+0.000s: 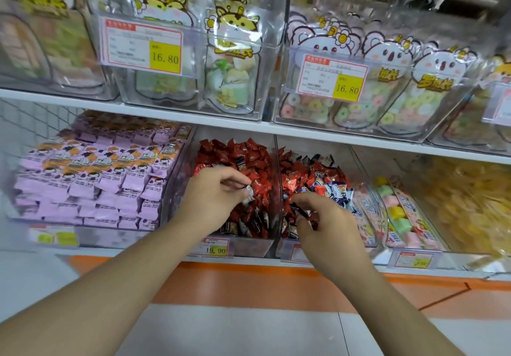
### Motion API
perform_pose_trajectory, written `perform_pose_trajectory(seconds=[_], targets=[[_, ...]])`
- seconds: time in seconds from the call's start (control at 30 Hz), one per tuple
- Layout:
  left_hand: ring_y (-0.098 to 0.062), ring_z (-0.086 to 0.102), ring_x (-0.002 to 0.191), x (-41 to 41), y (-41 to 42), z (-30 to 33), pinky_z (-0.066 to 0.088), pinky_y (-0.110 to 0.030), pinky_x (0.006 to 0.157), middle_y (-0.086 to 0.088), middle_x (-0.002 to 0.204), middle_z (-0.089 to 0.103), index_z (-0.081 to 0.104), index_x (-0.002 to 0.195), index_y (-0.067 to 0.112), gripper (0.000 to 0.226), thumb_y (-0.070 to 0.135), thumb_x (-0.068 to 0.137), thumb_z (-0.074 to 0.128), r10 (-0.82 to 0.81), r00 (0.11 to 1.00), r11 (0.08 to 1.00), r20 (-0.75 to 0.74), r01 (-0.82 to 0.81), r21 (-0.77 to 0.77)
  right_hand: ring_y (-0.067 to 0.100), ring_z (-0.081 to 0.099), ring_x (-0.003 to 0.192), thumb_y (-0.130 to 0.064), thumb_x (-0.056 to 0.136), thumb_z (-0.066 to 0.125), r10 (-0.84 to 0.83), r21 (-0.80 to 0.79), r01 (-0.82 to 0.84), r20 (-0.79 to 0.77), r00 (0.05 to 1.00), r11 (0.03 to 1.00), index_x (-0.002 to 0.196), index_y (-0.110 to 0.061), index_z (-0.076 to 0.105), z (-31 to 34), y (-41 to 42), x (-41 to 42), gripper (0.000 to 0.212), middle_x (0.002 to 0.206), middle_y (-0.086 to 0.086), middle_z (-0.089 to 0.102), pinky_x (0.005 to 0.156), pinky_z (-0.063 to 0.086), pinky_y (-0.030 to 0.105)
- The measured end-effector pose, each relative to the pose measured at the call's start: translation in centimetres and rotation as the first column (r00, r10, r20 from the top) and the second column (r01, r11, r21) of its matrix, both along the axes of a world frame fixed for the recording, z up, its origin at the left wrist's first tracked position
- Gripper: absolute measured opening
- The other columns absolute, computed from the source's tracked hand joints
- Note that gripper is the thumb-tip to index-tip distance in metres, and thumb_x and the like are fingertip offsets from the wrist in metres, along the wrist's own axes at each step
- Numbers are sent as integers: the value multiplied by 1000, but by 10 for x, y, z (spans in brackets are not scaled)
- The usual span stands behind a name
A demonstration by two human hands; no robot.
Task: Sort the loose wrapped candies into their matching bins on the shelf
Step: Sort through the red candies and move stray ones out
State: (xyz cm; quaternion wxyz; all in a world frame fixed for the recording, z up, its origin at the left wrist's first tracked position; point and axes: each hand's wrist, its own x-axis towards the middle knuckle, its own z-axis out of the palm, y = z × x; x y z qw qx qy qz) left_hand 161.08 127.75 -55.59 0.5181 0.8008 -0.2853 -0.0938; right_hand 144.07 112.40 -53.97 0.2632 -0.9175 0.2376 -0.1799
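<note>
Shop shelf (249, 127), clear bins, left hand (214, 191) pinching a white-wrapped candy (249, 189) over red candies (237, 156), right hand (318, 217) fingers curled, gripping dark-wrapped candies (302, 213).

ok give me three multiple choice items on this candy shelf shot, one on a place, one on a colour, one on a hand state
1. Where is the left hand?
A. over the red candy bin
B. on the top shelf
C. on the purple packets

2. What colour is the patch bearing 16.80 on the price tag?
A. green
B. yellow
C. blue

3. What is the right hand doing?
A. lying flat
B. pointing up
C. gripping dark wrapped candies

Key: 1 A, it hovers above the red wrappers; 2 B, the number sits on a yellow patch; 3 C, its fingers curl round the wrappers.
</note>
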Motion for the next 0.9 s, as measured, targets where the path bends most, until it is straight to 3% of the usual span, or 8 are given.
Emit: perform_pose_trajectory(seconds=[0.13,0.23,0.33,0.43,0.53,0.67,0.77,0.9], targets=[[-5,74,85,-25,8,29,59,-17,79,7,90,79,81,93,24,13,16,84,85,-74,972,983,-224,33,-181,1,56,123,-24,96,70,120,-49,-116,82,989,992,140,-33,58,12,20,2,46,132,-18,63,104,45,20],[-16,77,84,-44,7,40,61,-26,80,0,86,80,81,95,20,13,15,83,85,-172,926,965,-337,89,-247,-1,60,96,-24,94,73,145,-67,-138,125,982,988,123,-34,66,17,31,2,32,105,-24,66,82,50,15],[-15,77,85,-47,4,38,62,-32,84,1,86,80,81,96,21,11,16,86,82,-181,939,966,-291,114,-233,4,62,81,-23,97,70,80,-126,-63,140,987,990,116,-29,70,17,24,-1,21,95,-16,68,70,54,25],[-4,73,88,-37,2,24,60,-28,86,13,91,77,79,95,31,14,19,90,79,-134,979,988,-155,120,-99,18,64,107,-25,98,67,-41,-145,50,64,997,988,132,-23,65,11,4,-7,34,119,-5,70,90,55,35],[0,68,88,-24,-1,5,59,-26,85,19,93,73,77,100,40,26,15,93,75,-184,982,971,-27,186,150,21,51,132,-21,97,67,-118,-110,113,-47,992,988,149,-20,51,5,-13,-15,55,142,-1,58,104,42,31],[-5,66,91,-13,-8,-8,55,-22,78,17,103,68,75,100,46,31,16,91,78,-273,960,873,-67,276,401,17,58,120,-15,95,66,-145,-50,141,-76,987,989,143,-18,57,0,-22,-18,49,137,0,61,92,39,19],[-6,64,96,-3,-16,-12,55,-27,86,17,109,67,76,93,47,28,22,86,84,-284,959,843,-16,258,472,13,59,107,-14,95,66,-134,-40,131,-68,989,991,138,-20,61,-3,-24,-15,44,131,-2,64,87,39,16],[-4,61,91,2,-21,-13,41,-16,75,16,99,69,80,91,32,11,25,84,85,-322,941,829,99,230,509,5,51,97,-13,95,66,-125,-17,124,-75,989,992,134,-21,63,-5,-24,-14,41,128,-3,66,83,37,13]])
